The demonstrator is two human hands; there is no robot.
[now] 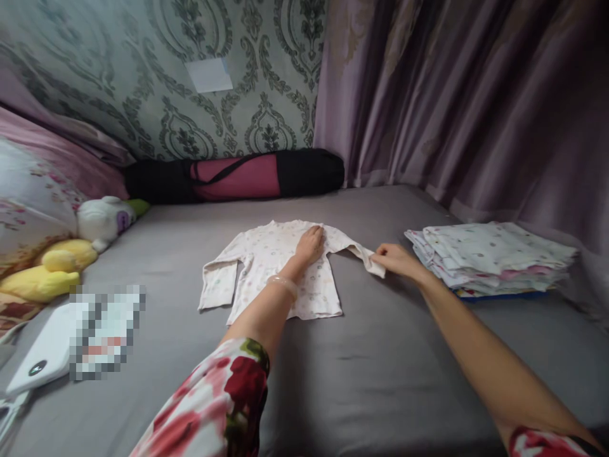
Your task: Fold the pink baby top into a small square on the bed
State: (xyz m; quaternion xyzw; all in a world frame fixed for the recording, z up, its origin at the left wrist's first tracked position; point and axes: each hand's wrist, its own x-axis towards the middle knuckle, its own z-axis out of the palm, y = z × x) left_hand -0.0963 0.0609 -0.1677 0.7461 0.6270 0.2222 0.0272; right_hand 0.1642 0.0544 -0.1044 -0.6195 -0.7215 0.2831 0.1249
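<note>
A small white long-sleeved shirt [271, 254] with a pale dotted print lies spread on the grey bed sheet [371, 355]. My left hand [311, 244] rests on its upper part near the right shoulder, fingers stretched out flat over the cloth. Between the fingertips of my right hand [392, 259] is the cuff of the sleeve on the right, which is drawn outward and slightly twisted. The other sleeve bends down at the left side of the shirt. My left forearm hides part of the shirt's lower middle.
A stack of folded clothes [495, 254] sits at the right. Along the wall lies a long black and pink bag [238, 178]. At the left are a yellow plush toy [47, 273], a white plush toy [102, 219], a white device [50, 346] with a cable, and a blurred-out item.
</note>
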